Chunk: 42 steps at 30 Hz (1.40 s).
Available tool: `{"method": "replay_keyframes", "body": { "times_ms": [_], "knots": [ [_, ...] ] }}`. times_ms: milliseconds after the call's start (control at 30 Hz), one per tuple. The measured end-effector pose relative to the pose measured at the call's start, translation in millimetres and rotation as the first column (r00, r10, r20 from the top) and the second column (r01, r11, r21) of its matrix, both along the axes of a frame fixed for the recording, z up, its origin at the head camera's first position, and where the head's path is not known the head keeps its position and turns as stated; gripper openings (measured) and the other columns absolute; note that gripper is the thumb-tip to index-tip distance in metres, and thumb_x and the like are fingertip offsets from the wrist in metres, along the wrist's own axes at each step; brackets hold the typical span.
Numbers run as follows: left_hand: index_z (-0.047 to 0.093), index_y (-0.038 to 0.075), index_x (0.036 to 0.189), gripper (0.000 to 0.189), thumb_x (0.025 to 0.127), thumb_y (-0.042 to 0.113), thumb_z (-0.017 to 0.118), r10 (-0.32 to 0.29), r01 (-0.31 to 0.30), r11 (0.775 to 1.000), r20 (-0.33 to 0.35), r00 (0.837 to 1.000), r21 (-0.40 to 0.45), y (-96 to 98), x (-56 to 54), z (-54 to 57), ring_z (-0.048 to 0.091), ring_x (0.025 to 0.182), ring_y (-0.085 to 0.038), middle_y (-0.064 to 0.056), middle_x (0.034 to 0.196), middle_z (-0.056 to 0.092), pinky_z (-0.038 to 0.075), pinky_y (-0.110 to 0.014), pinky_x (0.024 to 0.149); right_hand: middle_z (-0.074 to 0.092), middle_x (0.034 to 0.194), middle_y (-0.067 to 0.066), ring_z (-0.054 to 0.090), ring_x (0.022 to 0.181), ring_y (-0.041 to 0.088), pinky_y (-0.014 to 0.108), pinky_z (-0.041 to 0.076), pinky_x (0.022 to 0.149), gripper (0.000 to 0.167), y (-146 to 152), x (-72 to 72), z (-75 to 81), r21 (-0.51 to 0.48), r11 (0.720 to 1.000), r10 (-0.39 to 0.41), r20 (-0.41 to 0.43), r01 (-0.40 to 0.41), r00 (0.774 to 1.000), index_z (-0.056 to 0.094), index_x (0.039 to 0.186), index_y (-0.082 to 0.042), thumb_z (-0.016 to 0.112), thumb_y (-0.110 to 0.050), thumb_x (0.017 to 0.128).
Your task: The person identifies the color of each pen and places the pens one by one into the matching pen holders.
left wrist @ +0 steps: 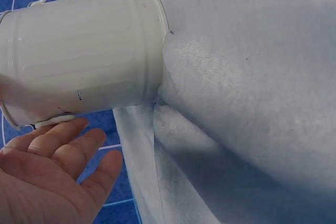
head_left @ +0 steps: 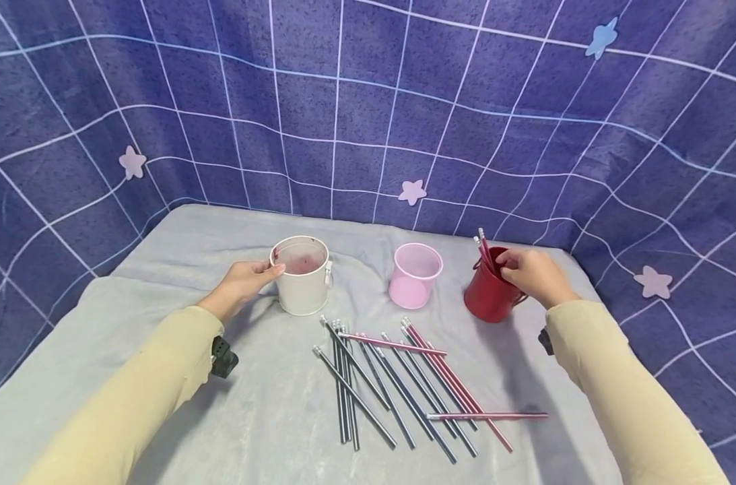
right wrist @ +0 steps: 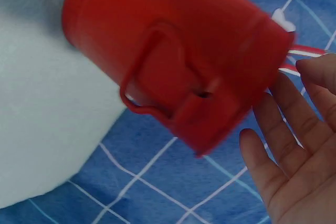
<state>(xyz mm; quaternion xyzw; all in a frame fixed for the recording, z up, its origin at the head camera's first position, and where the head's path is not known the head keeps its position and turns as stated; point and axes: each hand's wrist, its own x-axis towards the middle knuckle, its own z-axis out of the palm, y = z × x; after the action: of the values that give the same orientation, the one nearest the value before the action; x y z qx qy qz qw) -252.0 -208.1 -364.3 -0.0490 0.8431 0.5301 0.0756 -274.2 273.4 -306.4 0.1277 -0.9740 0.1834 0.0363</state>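
Note:
My left hand (head_left: 243,279) is at the left rim of a white bucket (head_left: 304,294), its thumb against the near side. In the left wrist view its fingers (left wrist: 73,153) are bent beside the bucket's side loop. At the right, my right hand (head_left: 536,273) is by the rim of a red bucket (head_left: 487,296), thumb and fingertips at the opening. The right wrist view shows the fingers (right wrist: 291,129) apart and fairly straight. Red pencils (head_left: 483,246) with pale ends lean inside the red bucket. Its interior is partly hidden by the hand.
A pink bucket (head_left: 413,283) stands between the other two. Several dark pencils (head_left: 374,397) and red pencils (head_left: 487,415) lie loosely across the grey cloth (head_left: 252,417) in front. A purple grid-patterned curtain (head_left: 368,114) with star shapes hangs behind.

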Motion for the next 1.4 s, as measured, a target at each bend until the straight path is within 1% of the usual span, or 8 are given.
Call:
{"method": "replay_keyframes", "body": {
  "times_ms": [300, 433, 667, 800, 1000, 1100, 1233, 1400],
  "knots": [
    [0.037, -0.012, 0.137, 0.059, 0.100, 0.032, 0.051, 0.007, -0.007, 1.000, 0.010, 1.000, -0.003, -3.0, 2.0, -0.9, 0.028, 0.138, -0.039, -0.026, 0.144, 0.033, 0.024, -0.051, 0.114, 0.069, 0.081, 0.012, 0.065, 0.076, 0.028, 0.043, 0.054, 0.067, 0.020, -10.6, 19.4, 12.4, 0.047, 0.990, 0.134, -0.078, -0.131, 0.988, 0.068, 0.099, 0.004, 0.060, -0.001, 0.081],
    [0.036, -0.011, 0.138, 0.060, 0.099, 0.033, 0.051, 0.014, -0.014, 1.000, 0.020, 1.000, -0.007, -4.2, 2.1, -2.3, 0.026, 0.138, -0.040, -0.026, 0.145, 0.032, 0.023, -0.051, 0.114, 0.069, 0.078, 0.007, 0.065, 0.070, 0.023, 0.040, 0.054, 0.065, 0.017, -13.7, 27.9, 12.0, 0.095, 0.980, 0.180, -0.049, -0.175, 0.982, 0.069, 0.097, 0.001, 0.063, -0.003, 0.082],
    [0.037, -0.011, 0.138, 0.061, 0.099, 0.033, 0.051, -0.007, 0.007, 1.000, 0.010, 1.000, -0.002, -4.2, 0.7, -3.0, 0.026, 0.138, -0.039, -0.025, 0.145, 0.032, 0.023, -0.051, 0.114, 0.069, 0.081, 0.003, 0.063, 0.074, 0.026, 0.047, 0.054, 0.069, 0.012, -22.7, 44.0, 8.1, 0.188, 0.941, 0.287, -0.011, -0.280, 0.958, 0.070, 0.090, -0.008, 0.068, -0.004, 0.079],
    [0.035, -0.013, 0.138, 0.061, 0.100, 0.032, 0.050, -0.010, 0.010, 1.000, 0.014, 1.000, 0.005, -4.9, 1.7, -1.8, 0.025, 0.138, -0.040, -0.027, 0.145, 0.032, 0.022, -0.052, 0.114, 0.067, 0.077, -0.003, 0.060, 0.069, 0.016, 0.039, 0.056, 0.067, 0.013, -30.0, 53.1, 6.2, 0.207, 0.905, 0.372, 0.037, -0.371, 0.928, 0.070, 0.087, -0.012, 0.070, -0.003, 0.077],
    [0.034, -0.012, 0.139, 0.062, 0.100, 0.033, 0.050, -0.017, 0.017, 1.000, 0.017, 1.000, 0.002, -5.4, 2.6, -1.3, 0.023, 0.139, -0.040, -0.026, 0.146, 0.030, 0.020, -0.053, 0.115, 0.061, 0.071, -0.006, 0.057, 0.064, 0.009, 0.028, 0.054, 0.061, 0.015, -41.3, 64.2, -2.1, 0.239, 0.817, 0.519, 0.094, -0.525, 0.850, 0.069, 0.084, -0.011, 0.074, -0.002, 0.074],
    [0.035, -0.012, 0.139, 0.061, 0.100, 0.032, 0.050, -0.015, 0.015, 1.000, 0.013, 1.000, -0.002, -4.9, 2.2, -1.8, 0.024, 0.139, -0.040, -0.026, 0.146, 0.031, 0.020, -0.052, 0.115, 0.063, 0.073, -0.004, 0.058, 0.066, 0.010, 0.028, 0.055, 0.061, 0.017, -45.5, 71.2, -6.3, 0.247, 0.801, 0.522, 0.160, -0.546, 0.838, 0.070, 0.089, -0.011, 0.077, -0.005, 0.074],
    [0.037, -0.011, 0.138, 0.060, 0.100, 0.033, 0.051, -0.012, 0.012, 1.000, 0.003, 1.000, -0.010, -3.0, 1.1, -2.6, 0.027, 0.138, -0.039, -0.026, 0.145, 0.033, 0.023, -0.051, 0.114, 0.062, 0.075, -0.006, 0.058, 0.066, 0.008, 0.028, 0.054, 0.059, 0.019, -47.5, 82.1, -14.1, 0.250, 0.797, 0.494, 0.253, -0.550, 0.832, 0.070, 0.093, -0.013, 0.076, -0.009, 0.076],
    [0.038, -0.011, 0.138, 0.059, 0.100, 0.033, 0.051, -0.015, 0.015, 1.000, -0.007, 1.000, -0.011, -1.5, -1.1, -2.5, 0.027, 0.138, -0.039, -0.026, 0.145, 0.033, 0.024, -0.051, 0.114, 0.061, 0.075, -0.010, 0.054, 0.064, 0.005, 0.028, 0.051, 0.057, 0.019, -46.6, 93.1, -26.3, 0.254, 0.778, 0.504, 0.292, -0.574, 0.813, 0.069, 0.093, -0.016, 0.074, -0.012, 0.076]
  ]
}}
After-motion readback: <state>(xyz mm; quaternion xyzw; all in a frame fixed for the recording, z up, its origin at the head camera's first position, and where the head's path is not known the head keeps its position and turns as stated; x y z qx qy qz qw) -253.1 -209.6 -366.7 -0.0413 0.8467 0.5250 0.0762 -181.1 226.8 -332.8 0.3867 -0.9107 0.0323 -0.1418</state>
